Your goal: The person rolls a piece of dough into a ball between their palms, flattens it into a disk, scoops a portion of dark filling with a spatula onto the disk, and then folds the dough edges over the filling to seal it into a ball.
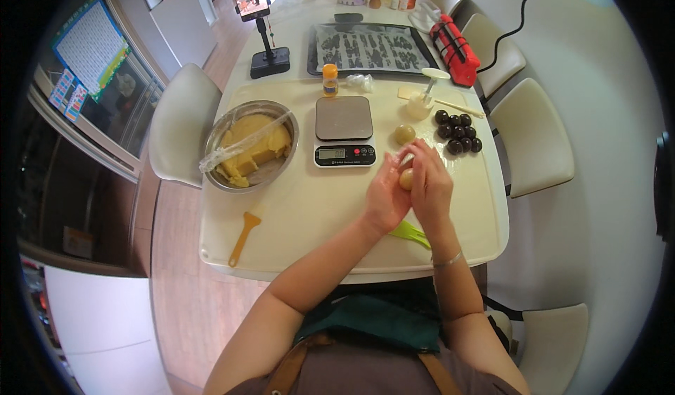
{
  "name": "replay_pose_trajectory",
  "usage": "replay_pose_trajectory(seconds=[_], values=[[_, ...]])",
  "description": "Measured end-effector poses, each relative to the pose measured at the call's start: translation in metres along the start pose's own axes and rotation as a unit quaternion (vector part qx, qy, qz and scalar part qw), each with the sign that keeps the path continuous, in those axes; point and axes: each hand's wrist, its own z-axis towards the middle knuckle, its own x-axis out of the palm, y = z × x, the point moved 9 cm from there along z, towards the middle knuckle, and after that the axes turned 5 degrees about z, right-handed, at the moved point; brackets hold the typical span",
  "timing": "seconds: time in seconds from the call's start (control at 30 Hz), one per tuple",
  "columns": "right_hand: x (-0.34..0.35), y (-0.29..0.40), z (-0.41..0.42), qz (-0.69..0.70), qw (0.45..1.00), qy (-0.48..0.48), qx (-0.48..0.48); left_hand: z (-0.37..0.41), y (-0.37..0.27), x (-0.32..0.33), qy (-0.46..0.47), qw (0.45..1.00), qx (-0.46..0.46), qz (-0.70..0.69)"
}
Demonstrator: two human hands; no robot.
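Observation:
Cupped together above the right half of the table, my left hand (pixel 387 197) and my right hand (pixel 432 186) hold a small pale dough ball (pixel 406 179) between the palms. Just beyond my fingertips rests another yellowish dough ball (pixel 405 134). To the right sits a cluster of glossy dark brown balls (pixel 459 132). A mooncake press (pixel 422 104) with a white plunger stands behind them. Under my wrists lies a bright green plastic utensil (pixel 410 233), partly hidden. A kitchen scale (pixel 344 120) with nothing on its plate stands left of my hands.
On the left, a metal bowl (pixel 293 147) holds yellow dough (pixel 253 144) with plastic wrap across it. An orange scraper (pixel 244 239) lies nearer me. Farther back are an orange-capped bottle (pixel 330 80), a paper-lined baking tray (pixel 369 47), a phone stand (pixel 270 60) and a red bundle (pixel 454 51).

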Motion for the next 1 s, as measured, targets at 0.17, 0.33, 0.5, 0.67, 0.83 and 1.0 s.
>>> replay_pose_trajectory(seconds=[0.17, 0.33, 0.5, 0.67, 0.83, 1.0], values=[[0.021, 0.064, -0.028, 0.177, 0.981, 0.059, 0.060, 0.003, -0.044, -0.019, -0.058, 0.984, 0.166, 0.025], [0.024, 0.061, -0.002, 0.121, 0.991, 0.058, -0.008, 0.003, -0.010, -0.015, 0.045, 0.990, 0.131, -0.021], [0.010, 0.017, 0.007, 0.046, 0.997, 0.038, 0.052, 0.000, 0.005, 0.013, 0.045, 0.999, -0.002, -0.016], [0.019, 0.044, -0.027, 0.135, 0.987, 0.081, 0.023, 0.008, -0.028, -0.010, 0.005, 0.994, 0.095, -0.062], [0.022, 0.068, 0.002, 0.141, 0.987, 0.077, 0.000, 0.009, -0.005, -0.016, 0.039, 0.994, 0.105, -0.013], [0.015, 0.001, 0.007, -0.014, 0.996, 0.072, 0.056, -0.004, 0.002, 0.015, 0.047, 0.999, 0.003, 0.022]])
